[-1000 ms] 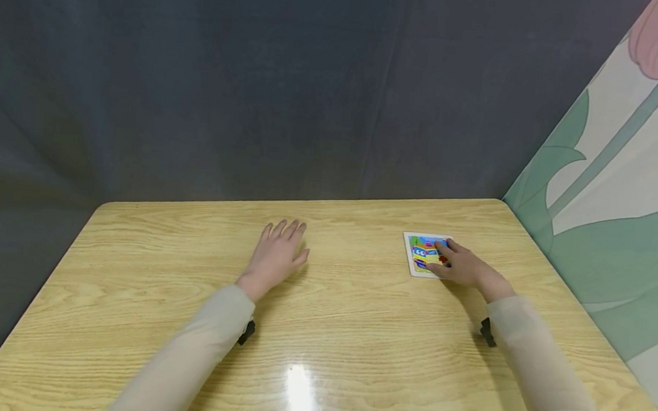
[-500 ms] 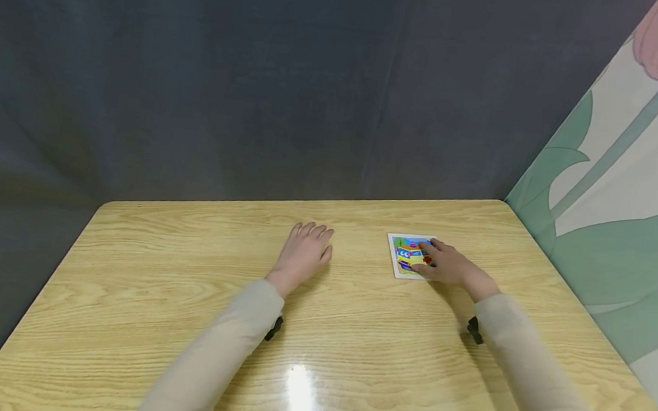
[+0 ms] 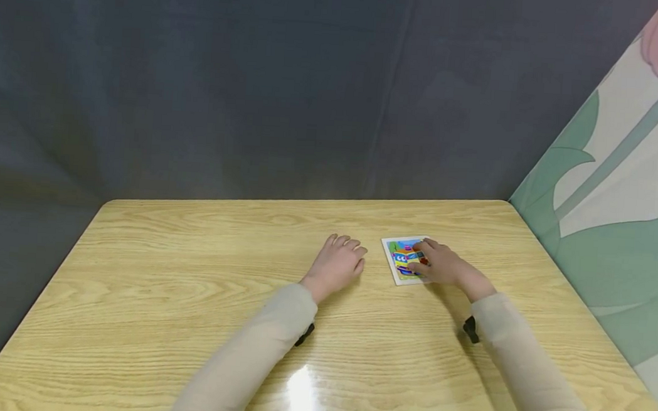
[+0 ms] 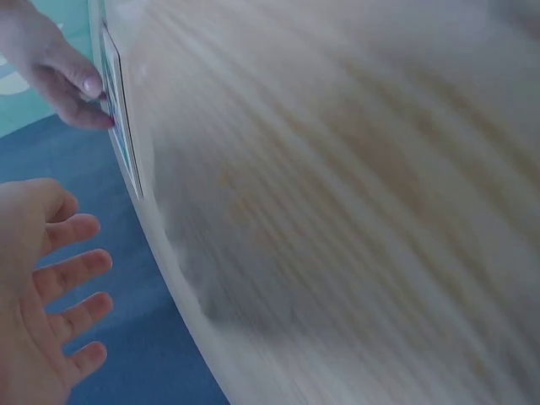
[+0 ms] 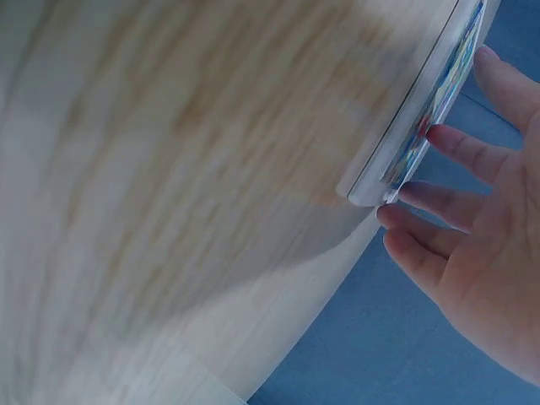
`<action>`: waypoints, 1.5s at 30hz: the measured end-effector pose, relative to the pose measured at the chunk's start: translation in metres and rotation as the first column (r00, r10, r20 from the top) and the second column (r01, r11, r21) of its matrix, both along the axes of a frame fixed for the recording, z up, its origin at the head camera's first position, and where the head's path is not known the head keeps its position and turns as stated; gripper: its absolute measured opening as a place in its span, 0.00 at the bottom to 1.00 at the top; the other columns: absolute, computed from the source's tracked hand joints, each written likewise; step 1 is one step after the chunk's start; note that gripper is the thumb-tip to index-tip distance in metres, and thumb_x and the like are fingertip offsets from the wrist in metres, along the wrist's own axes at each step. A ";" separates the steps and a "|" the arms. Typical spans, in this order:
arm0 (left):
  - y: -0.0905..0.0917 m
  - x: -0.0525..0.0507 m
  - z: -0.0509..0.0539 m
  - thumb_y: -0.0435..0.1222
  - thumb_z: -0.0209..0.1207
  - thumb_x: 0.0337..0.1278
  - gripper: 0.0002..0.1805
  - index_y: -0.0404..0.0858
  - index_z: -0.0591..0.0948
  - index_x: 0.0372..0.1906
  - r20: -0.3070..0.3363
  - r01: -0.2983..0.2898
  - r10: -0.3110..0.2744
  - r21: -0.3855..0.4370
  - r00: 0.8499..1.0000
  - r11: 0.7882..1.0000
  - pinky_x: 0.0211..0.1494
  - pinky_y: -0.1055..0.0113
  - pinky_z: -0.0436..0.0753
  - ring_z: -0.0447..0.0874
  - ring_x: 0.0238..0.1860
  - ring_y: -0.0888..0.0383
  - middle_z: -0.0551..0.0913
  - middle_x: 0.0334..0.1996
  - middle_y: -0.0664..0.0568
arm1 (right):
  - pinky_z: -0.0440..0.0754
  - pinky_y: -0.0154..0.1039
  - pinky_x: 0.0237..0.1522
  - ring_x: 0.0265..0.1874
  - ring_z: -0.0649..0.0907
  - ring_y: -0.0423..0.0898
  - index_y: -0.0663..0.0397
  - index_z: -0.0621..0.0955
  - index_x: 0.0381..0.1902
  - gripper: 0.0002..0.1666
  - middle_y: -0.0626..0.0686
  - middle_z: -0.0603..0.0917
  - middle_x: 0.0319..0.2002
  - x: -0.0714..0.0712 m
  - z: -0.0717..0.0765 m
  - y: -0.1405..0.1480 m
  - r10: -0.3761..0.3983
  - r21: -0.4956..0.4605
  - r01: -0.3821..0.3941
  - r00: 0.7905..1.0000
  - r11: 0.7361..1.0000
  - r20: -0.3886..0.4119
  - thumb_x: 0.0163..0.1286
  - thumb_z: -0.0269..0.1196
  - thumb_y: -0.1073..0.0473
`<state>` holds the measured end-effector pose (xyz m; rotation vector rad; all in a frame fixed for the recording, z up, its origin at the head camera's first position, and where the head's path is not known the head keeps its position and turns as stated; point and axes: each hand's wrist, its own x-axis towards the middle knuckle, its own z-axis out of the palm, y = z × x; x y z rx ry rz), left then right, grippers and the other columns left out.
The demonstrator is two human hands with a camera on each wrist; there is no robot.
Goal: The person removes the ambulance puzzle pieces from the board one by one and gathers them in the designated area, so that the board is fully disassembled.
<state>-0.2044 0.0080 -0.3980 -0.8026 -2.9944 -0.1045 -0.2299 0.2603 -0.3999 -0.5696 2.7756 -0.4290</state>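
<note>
A flat, white-framed picture board (image 3: 403, 266) with a bright cartoon print lies on the wooden table. My right hand (image 3: 443, 264) reaches over its right side, hiding part of the print. In the right wrist view, the right hand's fingertips (image 5: 440, 135) touch the board (image 5: 413, 148) along its face and near edge, the fingers spread. To the left of the board, my left hand (image 3: 336, 266) hovers over the table with nothing in it. Its fingers (image 4: 76, 274) are relaxed and slightly bent in the left wrist view, apart from the board (image 4: 125, 126).
The light wooden table (image 3: 189, 272) runs back to a dark curtain (image 3: 245, 100). On the right stands a wall panel (image 3: 635, 186) with a tulip print. Each beige sleeve has a black wrist device (image 3: 305, 335) beneath it.
My left hand has moved right, closer to the board, its fingers bending a little more. The board has slid left under my right hand and turned slightly.
</note>
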 end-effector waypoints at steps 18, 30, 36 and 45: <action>0.032 0.016 -0.004 0.52 0.38 0.74 0.27 0.54 0.60 0.73 0.203 0.212 -0.175 -0.176 0.963 0.961 0.78 0.56 0.56 0.55 0.75 0.55 0.58 0.74 0.62 | 0.61 0.75 0.60 0.66 0.56 0.78 0.64 0.60 0.72 0.41 0.75 0.53 0.71 -0.002 -0.004 0.003 0.014 0.040 -0.015 1.000 0.999 0.024 0.71 0.55 0.44; 0.028 0.024 -0.005 0.53 0.43 0.71 0.27 0.53 0.64 0.71 0.222 0.202 -0.149 -0.240 0.964 0.949 0.76 0.57 0.59 0.63 0.71 0.58 0.63 0.72 0.62 | 0.64 0.73 0.59 0.65 0.59 0.77 0.64 0.62 0.70 0.40 0.75 0.56 0.70 -0.003 -0.007 -0.004 0.030 0.016 -0.030 1.000 0.999 -0.004 0.69 0.59 0.46; 0.021 0.028 -0.005 0.54 0.43 0.71 0.27 0.54 0.63 0.71 0.214 0.214 -0.154 -0.293 0.965 0.932 0.76 0.58 0.59 0.63 0.71 0.59 0.63 0.72 0.62 | 0.62 0.72 0.62 0.66 0.59 0.76 0.63 0.65 0.69 0.39 0.74 0.58 0.70 -0.003 -0.006 -0.006 0.078 0.008 -0.078 0.997 0.997 -0.020 0.68 0.60 0.48; 0.000 0.032 -0.002 0.53 0.46 0.69 0.27 0.53 0.66 0.70 0.230 0.219 -0.156 -0.281 0.961 0.934 0.76 0.58 0.59 0.63 0.71 0.57 0.65 0.71 0.60 | 0.58 0.70 0.66 0.70 0.55 0.73 0.59 0.61 0.72 0.43 0.71 0.53 0.73 -0.001 -0.010 -0.013 0.119 -0.011 -0.119 0.993 0.993 0.009 0.67 0.60 0.43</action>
